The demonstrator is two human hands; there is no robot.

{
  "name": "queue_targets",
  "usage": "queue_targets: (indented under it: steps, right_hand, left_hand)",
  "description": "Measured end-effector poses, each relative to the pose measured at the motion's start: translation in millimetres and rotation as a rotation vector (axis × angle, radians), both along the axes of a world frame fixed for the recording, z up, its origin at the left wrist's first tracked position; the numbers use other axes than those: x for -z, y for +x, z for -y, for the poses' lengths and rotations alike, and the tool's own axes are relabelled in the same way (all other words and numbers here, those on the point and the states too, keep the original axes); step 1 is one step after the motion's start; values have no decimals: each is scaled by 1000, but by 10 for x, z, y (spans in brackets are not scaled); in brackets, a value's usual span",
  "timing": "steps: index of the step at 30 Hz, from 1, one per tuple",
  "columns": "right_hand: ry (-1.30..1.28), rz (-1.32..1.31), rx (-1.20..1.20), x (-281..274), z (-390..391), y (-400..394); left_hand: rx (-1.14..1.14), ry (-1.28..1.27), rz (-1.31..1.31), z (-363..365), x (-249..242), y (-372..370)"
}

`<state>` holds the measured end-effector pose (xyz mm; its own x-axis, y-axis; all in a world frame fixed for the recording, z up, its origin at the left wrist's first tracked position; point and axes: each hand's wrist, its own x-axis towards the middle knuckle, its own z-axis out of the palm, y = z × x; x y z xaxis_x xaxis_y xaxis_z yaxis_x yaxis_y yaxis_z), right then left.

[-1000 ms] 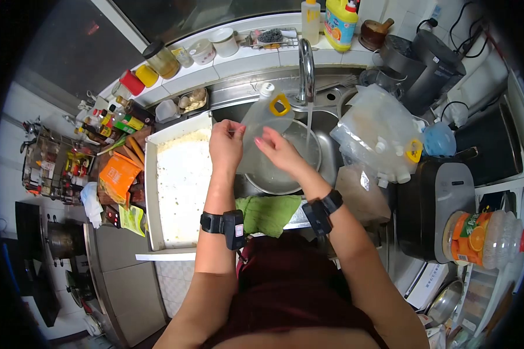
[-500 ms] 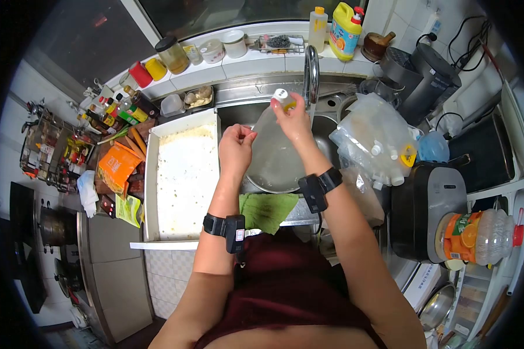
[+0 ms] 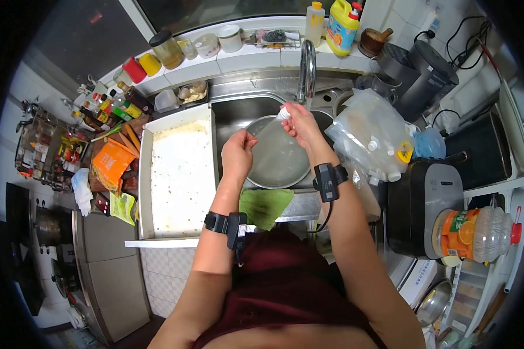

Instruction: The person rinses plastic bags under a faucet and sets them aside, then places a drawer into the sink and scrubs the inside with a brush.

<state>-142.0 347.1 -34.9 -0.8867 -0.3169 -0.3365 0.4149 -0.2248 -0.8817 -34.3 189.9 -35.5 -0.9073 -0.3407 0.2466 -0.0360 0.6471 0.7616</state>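
Over the sink (image 3: 230,116) my right hand (image 3: 303,125) is closed around the white-capped neck of a clear plastic pouch (image 3: 268,132). My left hand (image 3: 239,152), at the left, has its fingers pinched at the pouch's edge; the see-through film is hard to make out there. Below both hands a round metal basin (image 3: 279,174) sits in the sink with cloudy water in it. Behind my right hand rises the chrome faucet (image 3: 307,70). A green cloth (image 3: 266,207) hangs over the sink's front edge. Both wrists wear black strapped devices.
Left of the sink stands a white tray (image 3: 147,192) with crumbs in it. To the right are clear plastic bags with white caps (image 3: 361,131), a black appliance (image 3: 422,209) and a large orange-labelled bottle (image 3: 466,232). Jars and a yellow detergent bottle (image 3: 342,32) line the sill.
My right hand has moved down and slightly right with the capped pouch, and its grip has turned. My left hand stays nearly in place. The view has shifted slightly.
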Motion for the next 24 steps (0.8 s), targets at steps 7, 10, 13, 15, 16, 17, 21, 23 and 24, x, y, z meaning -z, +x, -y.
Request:
queue_targets:
  steps: [7, 10, 13, 15, 16, 17, 21, 23, 24]
  right_hand:
    - [-201, 112, 172, 351, -201, -48]
    - [-301, 154, 192, 438, -315, -84]
    - [-264, 161, 172, 452, -398, -121]
    - [-159, 170, 161, 413, -450, -128]
    - [-54, 128, 150, 387, -459, -120]
    - [52, 85, 137, 361, -456, -114]
    - [394, -58, 90, 396, -500, -170]
    - [472, -104, 45, 402, -541, -247]
    - [511, -126, 21, 378, -551, -250]
  left_hand:
    - [49, -35, 30, -214, 77, -144]
    - [72, -55, 35, -265, 146, -241]
    - [88, -48, 86, -324, 192, -293]
    - [99, -46, 97, -367, 229, -307]
    - [106, -55, 86, -383, 254, -313]
    - [112, -62, 75, -398, 280, -319]
    - [96, 0, 116, -446, 331, -360]
    - [73, -16, 110, -450, 302, -383]
    - [71, -43, 100, -441, 281, -394]
